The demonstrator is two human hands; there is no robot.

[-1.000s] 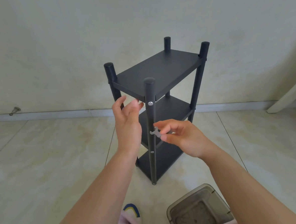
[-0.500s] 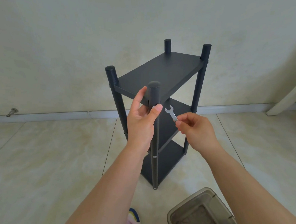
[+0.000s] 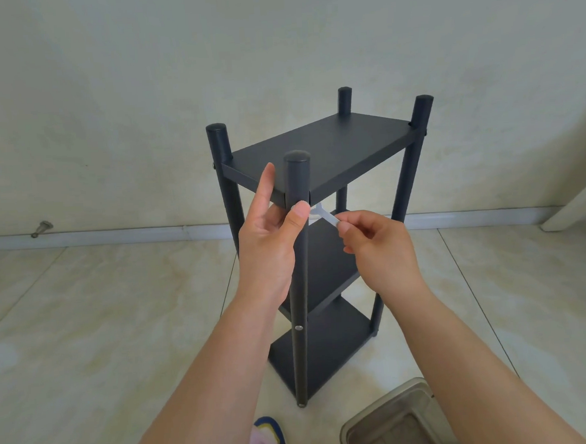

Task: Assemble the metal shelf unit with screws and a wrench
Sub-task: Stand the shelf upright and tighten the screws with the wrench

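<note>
Head view: your right hand (image 3: pixel 381 250) pinches the wrench (image 3: pixel 325 215), pointing left toward the near post (image 3: pixel 298 221), which your left hand (image 3: pixel 272 243) grips.

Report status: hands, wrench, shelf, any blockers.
Left hand grips the near post under the top shelf. Right hand pinches the wrench, head at the post. Nothing blocking; bin sits near.

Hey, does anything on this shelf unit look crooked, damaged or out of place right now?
Nothing stands out. The black shelf unit stands upright on the tile floor with its shelves level. The left hand steadies the front post while the right hand pinches a small wrench.
</note>
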